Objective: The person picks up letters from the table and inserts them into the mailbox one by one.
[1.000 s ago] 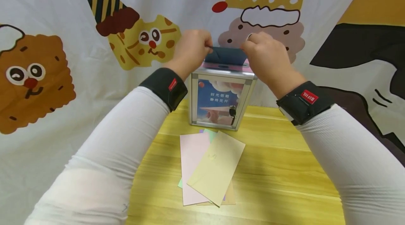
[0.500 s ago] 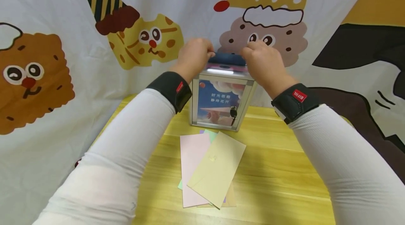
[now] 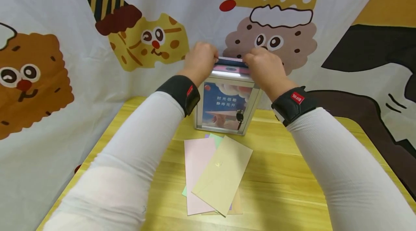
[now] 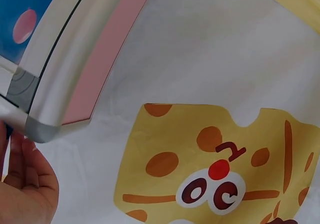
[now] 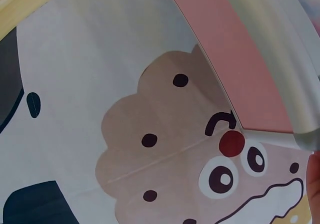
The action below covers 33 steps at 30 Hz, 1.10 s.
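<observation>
In the head view a metal-framed letter box point(image 3: 225, 106) with a blue-and-pink picture on its front stands at the table's back. A dark blue envelope point(image 3: 232, 62) shows as a narrow strip at the slot in its pink top, the lower part hidden inside. My left hand point(image 3: 200, 62) pinches the envelope's left end and my right hand point(image 3: 265, 68) its right end, both just over the top. In the left wrist view, the left fingers point(image 4: 31, 176) are by the box's corner. Only a sliver of a right finger point(image 5: 314, 184) shows in the right wrist view.
In front of the box lies a loose pile with a pink envelope point(image 3: 198, 173), a yellow envelope point(image 3: 224, 177) on top, and green and orange ones partly covered. A lock with a key point(image 3: 239, 116) is on the box front. Behind hangs a cartoon-printed cloth point(image 3: 201, 7).
Both hands have come down toward the box top, and the dark blue envelope has sunk into the slot until only a thin strip shows. The pile has stayed put.
</observation>
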Tool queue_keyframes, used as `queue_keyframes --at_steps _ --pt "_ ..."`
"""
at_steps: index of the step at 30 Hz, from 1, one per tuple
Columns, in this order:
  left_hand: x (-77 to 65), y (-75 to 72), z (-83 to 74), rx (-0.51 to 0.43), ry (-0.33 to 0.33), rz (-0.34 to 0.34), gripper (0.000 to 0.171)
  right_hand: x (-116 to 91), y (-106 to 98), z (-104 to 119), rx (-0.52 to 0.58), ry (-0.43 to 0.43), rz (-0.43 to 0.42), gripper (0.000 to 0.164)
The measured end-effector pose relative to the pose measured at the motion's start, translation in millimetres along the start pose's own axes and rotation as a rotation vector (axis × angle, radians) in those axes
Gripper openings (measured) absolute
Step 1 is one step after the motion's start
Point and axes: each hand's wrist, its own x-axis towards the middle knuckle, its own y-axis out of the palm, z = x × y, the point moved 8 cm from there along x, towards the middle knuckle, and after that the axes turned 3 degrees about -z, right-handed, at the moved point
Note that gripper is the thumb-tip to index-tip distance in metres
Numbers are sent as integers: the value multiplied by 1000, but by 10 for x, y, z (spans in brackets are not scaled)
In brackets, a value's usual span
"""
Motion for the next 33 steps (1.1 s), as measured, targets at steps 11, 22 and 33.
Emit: queue_keyframes --at_steps 11,22,33 --pt "-5 57 57 54 -11 15 22 -1 98 52 -54 -8 123 26" --pt "-110 1 83 -11 10 -36 21 -104 37 72 -18 17 40 27" --pt "-672 -325 166 -231 30 -148 20 -812 -434 143 108 43 -281 15"
